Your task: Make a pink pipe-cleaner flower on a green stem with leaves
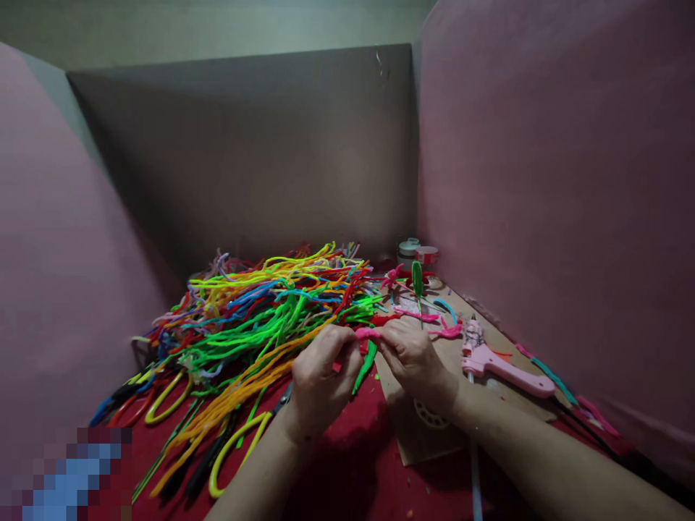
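A craft workspace, boxed in by panels point(260, 152) at nine, twelve and three o'clock: the red-covered counter point(347, 470) carries heaped pipe cleaners point(271, 325) at eight o'clock, scissors point(213, 470) at seven, a glue gun point(491, 363) on cardboard point(405, 434) at four.

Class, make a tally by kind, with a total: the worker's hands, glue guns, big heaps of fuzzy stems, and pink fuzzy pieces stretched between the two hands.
Hands (left hand, right hand): 2
Pink glue gun: 1
Heap of fuzzy stems: 1
Pink fuzzy piece between the hands: 1
Total: 5
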Demonstrator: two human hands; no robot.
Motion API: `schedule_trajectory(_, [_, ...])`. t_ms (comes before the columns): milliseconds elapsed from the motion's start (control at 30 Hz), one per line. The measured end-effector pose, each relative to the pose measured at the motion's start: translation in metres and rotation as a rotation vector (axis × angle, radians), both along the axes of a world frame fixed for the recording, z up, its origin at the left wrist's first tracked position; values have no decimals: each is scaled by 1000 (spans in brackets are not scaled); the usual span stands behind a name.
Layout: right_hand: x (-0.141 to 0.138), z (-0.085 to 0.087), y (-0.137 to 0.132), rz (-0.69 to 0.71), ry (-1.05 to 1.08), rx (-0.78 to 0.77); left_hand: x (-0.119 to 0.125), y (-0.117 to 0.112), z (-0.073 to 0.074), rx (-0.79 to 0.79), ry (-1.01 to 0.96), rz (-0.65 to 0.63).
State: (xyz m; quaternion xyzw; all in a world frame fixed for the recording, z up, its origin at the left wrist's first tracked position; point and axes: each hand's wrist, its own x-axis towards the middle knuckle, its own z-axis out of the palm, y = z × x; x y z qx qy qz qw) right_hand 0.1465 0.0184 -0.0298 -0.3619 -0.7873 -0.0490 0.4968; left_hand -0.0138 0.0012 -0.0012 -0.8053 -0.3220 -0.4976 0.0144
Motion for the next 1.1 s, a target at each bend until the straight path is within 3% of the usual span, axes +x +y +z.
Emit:
schedule_trajectory(367, [-3,3,-1,13,-12,-187,-1,7,-6,-170,-61,38])
schedule_trajectory(600, [-3,7,-1,40,86,-391,-1,10,-7,-189,-19,39])
schedule_trajectory(833, [-3,8,-3,49,110,-405,-1,12,-6,-207,-20,41])
schedule_trajectory(1100, [1,11,4,260,254,-708,-2,10,-6,-212,19,33])
